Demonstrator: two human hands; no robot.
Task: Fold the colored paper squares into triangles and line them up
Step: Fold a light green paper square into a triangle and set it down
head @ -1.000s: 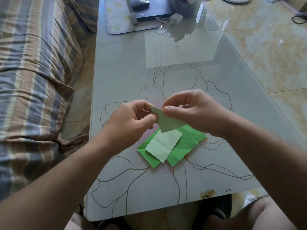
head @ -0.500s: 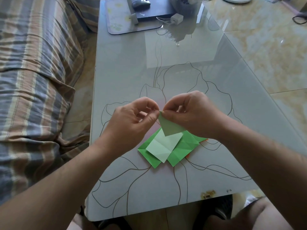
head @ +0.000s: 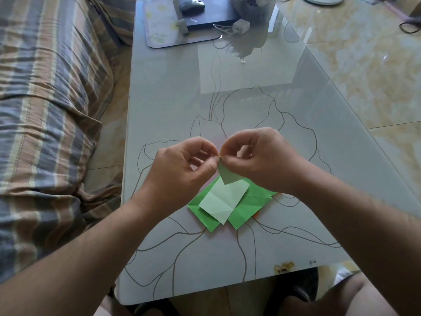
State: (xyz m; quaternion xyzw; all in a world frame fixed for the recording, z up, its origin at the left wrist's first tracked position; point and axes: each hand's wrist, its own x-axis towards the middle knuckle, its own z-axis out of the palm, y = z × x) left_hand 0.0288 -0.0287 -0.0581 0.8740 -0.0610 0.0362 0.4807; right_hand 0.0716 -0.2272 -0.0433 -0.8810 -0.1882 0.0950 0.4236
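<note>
I hold a small pale green folded paper [head: 228,175] in the air above the table, its point hanging down. My left hand [head: 185,166] pinches its top corner between thumb and forefinger. My right hand [head: 262,159] pinches the same top edge from the right, fingertips almost touching the left hand's. Below them a pile of paper squares lies on the glass table [head: 182,92]: a pale green creased square [head: 224,200] on top of bright green sheets [head: 247,205], with an orange edge [head: 257,214] peeking out at the right.
A striped sofa [head: 45,110] runs along the table's left side. At the far end sit a mouse pad [head: 159,26], a dark laptop with a mouse [head: 192,4] on it, and a white charger [head: 241,25]. Marble floor lies to the right.
My two hands have drawn closer together at the paper's top corner, and the held piece now shows narrower with its point hanging down. The pile on the table has not moved.
</note>
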